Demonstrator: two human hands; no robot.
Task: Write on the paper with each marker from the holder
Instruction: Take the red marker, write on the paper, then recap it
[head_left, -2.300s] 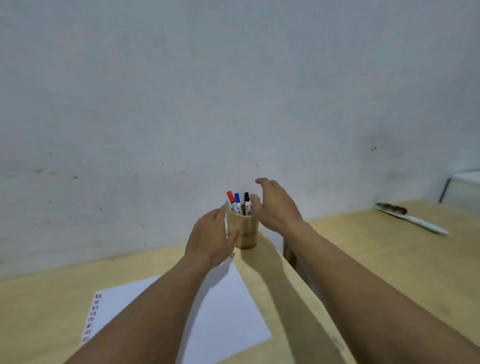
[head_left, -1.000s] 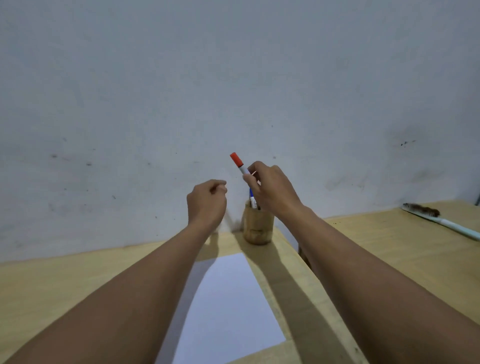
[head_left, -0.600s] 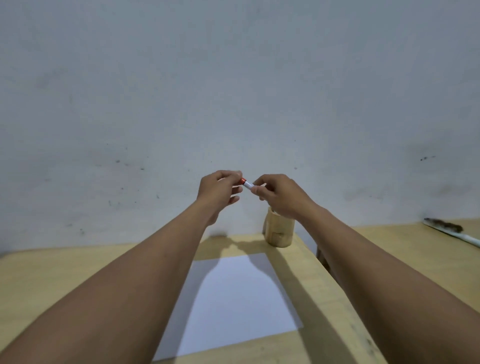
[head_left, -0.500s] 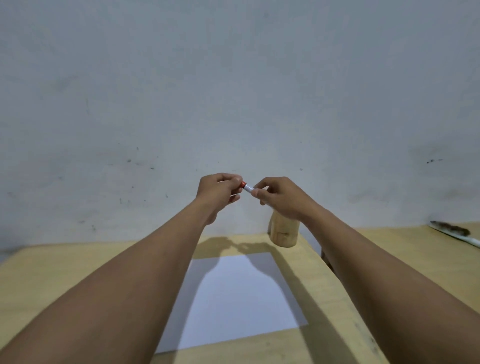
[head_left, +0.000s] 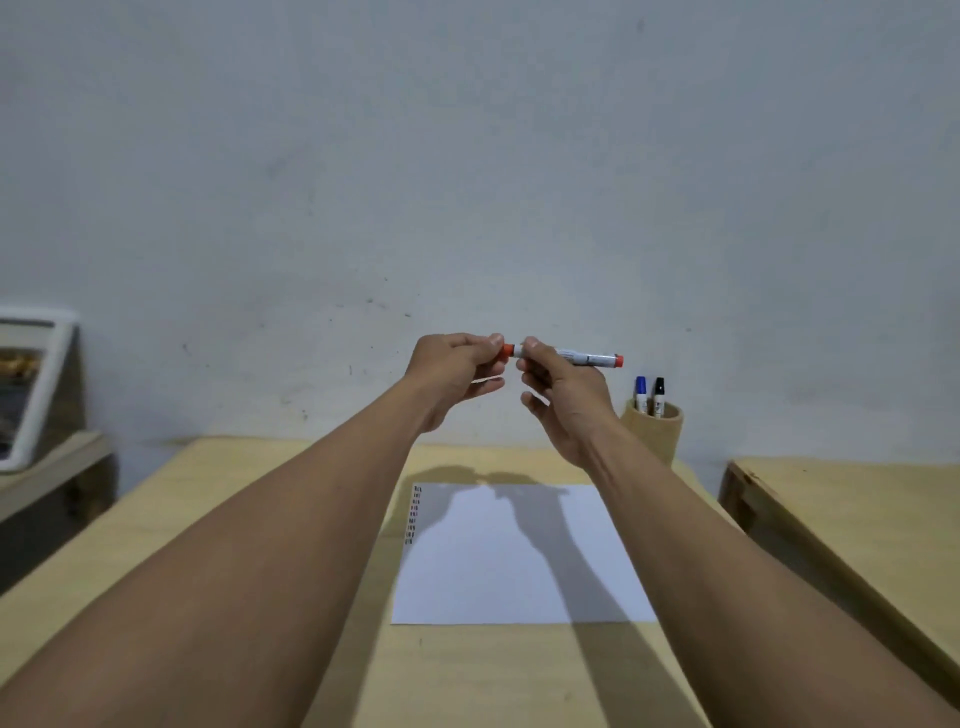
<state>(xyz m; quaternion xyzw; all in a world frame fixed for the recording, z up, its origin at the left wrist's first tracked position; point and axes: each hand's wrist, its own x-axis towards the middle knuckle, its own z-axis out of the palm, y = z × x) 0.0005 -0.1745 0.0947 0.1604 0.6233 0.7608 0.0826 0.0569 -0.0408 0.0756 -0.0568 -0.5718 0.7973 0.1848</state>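
Overhead, both hands hold the red marker (head_left: 566, 358) level in the air above the paper (head_left: 519, 561). Left hand (head_left: 457, 376) pinches its red cap (head_left: 506, 350) at 9 o'clock; right hand (head_left: 563, 400) closes round the barrel. At 3 o'clock, the holder (head_left: 657, 434) stands on the table (head_left: 249, 499), holding blue and black markers.

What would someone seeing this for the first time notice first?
Two bare forearms reach up the middle of the view, the left hand and right hand holding a red marker level between them, above the desk. Below them a white sheet of paper lies on the wooden desk, crossed by the arms' shadows. To the right, a wooden holder stands with a blue marker and a black marker in it.
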